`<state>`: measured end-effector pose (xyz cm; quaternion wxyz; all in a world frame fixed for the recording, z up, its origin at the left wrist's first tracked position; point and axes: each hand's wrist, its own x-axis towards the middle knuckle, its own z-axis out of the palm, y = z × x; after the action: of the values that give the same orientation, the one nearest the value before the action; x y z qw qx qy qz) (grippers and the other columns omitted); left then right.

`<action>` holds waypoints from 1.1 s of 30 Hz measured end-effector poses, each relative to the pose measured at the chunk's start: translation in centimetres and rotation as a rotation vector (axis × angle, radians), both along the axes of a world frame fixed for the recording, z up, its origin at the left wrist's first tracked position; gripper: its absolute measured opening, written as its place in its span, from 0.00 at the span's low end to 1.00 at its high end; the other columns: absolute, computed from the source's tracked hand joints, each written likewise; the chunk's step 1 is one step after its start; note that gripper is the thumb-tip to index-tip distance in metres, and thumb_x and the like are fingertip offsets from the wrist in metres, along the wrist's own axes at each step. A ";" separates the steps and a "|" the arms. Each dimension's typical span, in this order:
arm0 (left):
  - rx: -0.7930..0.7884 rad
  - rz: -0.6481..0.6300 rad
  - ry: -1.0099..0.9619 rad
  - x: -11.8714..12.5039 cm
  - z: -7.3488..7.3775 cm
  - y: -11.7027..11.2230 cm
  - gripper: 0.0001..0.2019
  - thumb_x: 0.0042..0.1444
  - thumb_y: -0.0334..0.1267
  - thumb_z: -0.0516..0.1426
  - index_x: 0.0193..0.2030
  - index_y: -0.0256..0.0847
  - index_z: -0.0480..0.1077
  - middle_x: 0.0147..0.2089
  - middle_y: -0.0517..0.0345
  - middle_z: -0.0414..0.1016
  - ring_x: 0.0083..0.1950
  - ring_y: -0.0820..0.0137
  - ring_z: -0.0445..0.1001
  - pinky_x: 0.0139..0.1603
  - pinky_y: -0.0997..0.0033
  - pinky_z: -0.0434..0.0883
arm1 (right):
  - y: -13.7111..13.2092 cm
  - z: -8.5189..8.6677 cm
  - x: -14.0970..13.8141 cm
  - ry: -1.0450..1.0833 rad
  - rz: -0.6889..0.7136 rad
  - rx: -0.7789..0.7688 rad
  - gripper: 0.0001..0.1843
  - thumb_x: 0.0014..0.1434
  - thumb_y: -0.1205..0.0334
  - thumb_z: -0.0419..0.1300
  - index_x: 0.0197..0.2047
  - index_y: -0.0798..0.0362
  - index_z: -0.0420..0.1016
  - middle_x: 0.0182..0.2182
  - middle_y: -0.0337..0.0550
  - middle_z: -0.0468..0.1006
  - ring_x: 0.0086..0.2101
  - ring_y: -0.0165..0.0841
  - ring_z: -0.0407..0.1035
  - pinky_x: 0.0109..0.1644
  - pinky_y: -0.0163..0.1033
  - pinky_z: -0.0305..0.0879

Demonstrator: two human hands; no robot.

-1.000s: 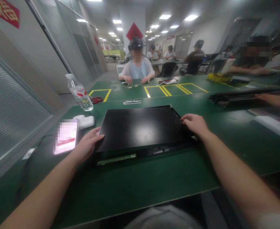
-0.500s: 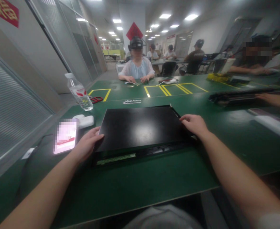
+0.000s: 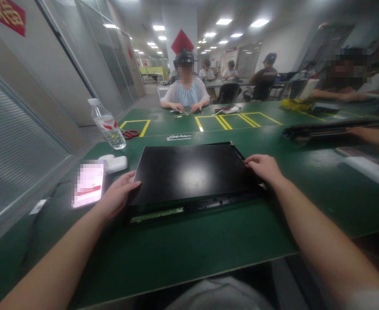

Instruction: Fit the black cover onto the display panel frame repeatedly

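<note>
A glossy black flat screen panel lies in front of me, slightly tilted over a black frame. The frame shows beyond its near and right edges, with a green strip along the near side. My left hand grips the panel's left edge, thumb on top and the other fingers partly hidden at the side. At the right edge, my right hand is closed with thumb and forefinger pinched on the panel's border, close against the frame.
Left on the green table are a lit phone, a white case, a water bottle and red-handled scissors. Small white pieces lie beyond the panel. A co-worker's hand rests on a dark part at right.
Both my hands and the panel stay almost in place. Across the table, the facing person's hands have shifted slightly.
</note>
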<state>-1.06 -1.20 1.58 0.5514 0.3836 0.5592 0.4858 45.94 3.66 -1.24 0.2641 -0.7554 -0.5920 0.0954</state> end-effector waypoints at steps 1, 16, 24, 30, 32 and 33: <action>-0.001 0.001 -0.001 0.0 0.0 0.0 0.24 0.45 0.25 0.67 0.51 0.38 0.75 0.44 0.47 0.88 0.48 0.52 0.87 0.44 0.62 0.84 | 0.0 0.0 0.0 0.004 -0.002 0.003 0.13 0.56 0.65 0.63 0.40 0.48 0.89 0.35 0.43 0.87 0.41 0.41 0.80 0.48 0.44 0.73; 0.018 0.002 -0.017 -0.1 -0.3 0.2 0.21 0.49 0.24 0.65 0.51 0.38 0.73 0.40 0.54 0.87 0.43 0.60 0.87 0.44 0.66 0.82 | -0.4 0.6 -0.6 0.068 -0.025 -0.010 0.14 0.55 0.67 0.62 0.41 0.49 0.89 0.33 0.42 0.86 0.38 0.39 0.79 0.46 0.42 0.73; 0.035 0.014 -0.017 -0.2 -0.3 0.1 0.22 0.45 0.26 0.67 0.50 0.39 0.74 0.39 0.53 0.86 0.42 0.59 0.86 0.44 0.67 0.82 | -0.2 0.3 -0.3 0.071 -0.012 -0.003 0.14 0.55 0.65 0.62 0.41 0.49 0.89 0.33 0.43 0.86 0.38 0.40 0.79 0.46 0.43 0.74; 0.033 0.010 -0.015 -0.4 -0.5 0.2 0.23 0.44 0.29 0.70 0.50 0.41 0.75 0.41 0.52 0.86 0.44 0.57 0.85 0.39 0.69 0.80 | -0.1 0.1 -0.2 0.062 -0.025 -0.010 0.15 0.55 0.65 0.62 0.41 0.49 0.89 0.34 0.43 0.86 0.39 0.40 0.79 0.47 0.43 0.73; 0.035 0.023 -0.022 -0.4 -0.4 0.2 0.21 0.46 0.28 0.68 0.49 0.41 0.76 0.41 0.52 0.86 0.44 0.59 0.85 0.37 0.70 0.79 | -0.1 0.1 -0.2 0.063 -0.024 -0.010 0.15 0.55 0.65 0.63 0.42 0.49 0.89 0.34 0.43 0.86 0.39 0.40 0.79 0.47 0.43 0.73; 0.036 0.031 -0.027 -0.3 -0.4 0.2 0.20 0.47 0.28 0.68 0.49 0.41 0.76 0.41 0.53 0.86 0.43 0.60 0.85 0.36 0.71 0.79 | 0.0 0.1 -0.2 0.064 -0.023 -0.008 0.15 0.55 0.65 0.63 0.42 0.49 0.89 0.34 0.43 0.86 0.40 0.40 0.79 0.47 0.43 0.73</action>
<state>-1.40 -1.04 1.21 0.5444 0.3782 0.5489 0.5093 45.78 3.62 -1.11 0.2809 -0.7597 -0.5743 0.1188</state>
